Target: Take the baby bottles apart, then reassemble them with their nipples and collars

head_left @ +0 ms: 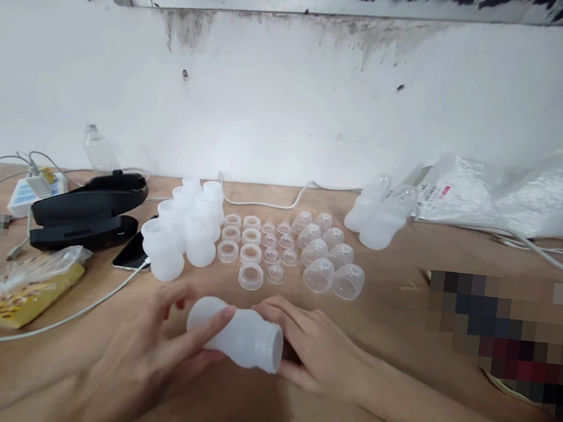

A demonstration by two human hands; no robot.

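Note:
A frosted white baby bottle (245, 341) lies tilted on its side above the near part of the table, its open mouth towards the right. My left hand (159, 342) is closed around its base end, with the thumb on top. Around the neck end, my right hand (320, 346) is closed from behind, its fingertips partly hidden by the bottle. Beyond my hands stand rows of white collar rings (251, 275), clear silicone nipples (275, 274) and clear dome caps (347, 282). Several more bottle bodies (166, 259) stand to their left.
Two capped bottles (384, 228) stand at the back right, near a clear plastic bag (494, 193). At left are a black case (89, 201), a phone (132, 254), a yellow packet (36, 292) and a power strip (21, 196). A white cable (46, 341) curves across the table's left side.

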